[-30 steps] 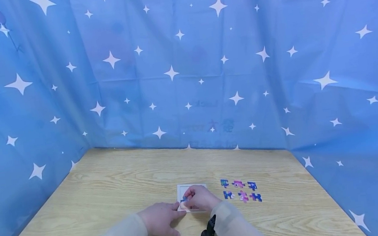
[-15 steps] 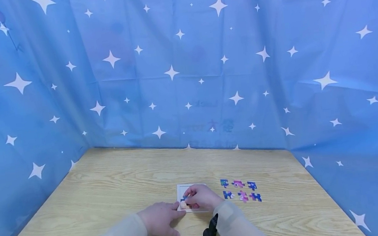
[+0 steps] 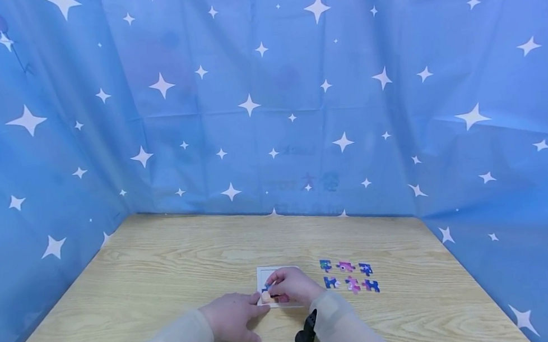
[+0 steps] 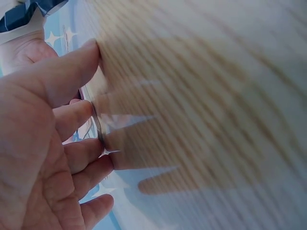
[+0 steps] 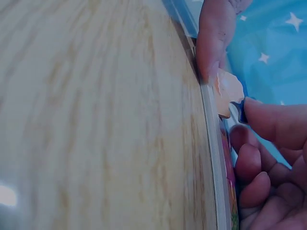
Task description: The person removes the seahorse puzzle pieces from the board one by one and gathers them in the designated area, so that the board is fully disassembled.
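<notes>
A small white-bordered puzzle tray (image 3: pixel 260 275) lies on the table. My left hand (image 3: pixel 232 318) rests at its near left corner, fingers extended; in the left wrist view its fingertips (image 4: pixel 101 165) meet the tray's edge. My right hand (image 3: pixel 294 285) bends over the tray and pinches a jigsaw piece (image 5: pixel 229 93), peach and dark blue, between thumb and fingers. That piece sits tilted at the tray's lower left corner, right by a left fingertip. Beside it, a strip of colourful puzzle picture (image 5: pixel 228 163) shows inside the border. The right hand hides much of the tray.
Several loose jigsaw pieces lie in two rows to the right of the tray, among them a pink one (image 3: pixel 345 266) and a dark blue one (image 3: pixel 370 286). The wooden table (image 3: pixel 162 262) ends at a blue star-printed curtain (image 3: pixel 260 138) at the back and sides.
My right hand has shifted slightly to the right over the tray, baring more of the peach piece at the corner. The left hand stays in place.
</notes>
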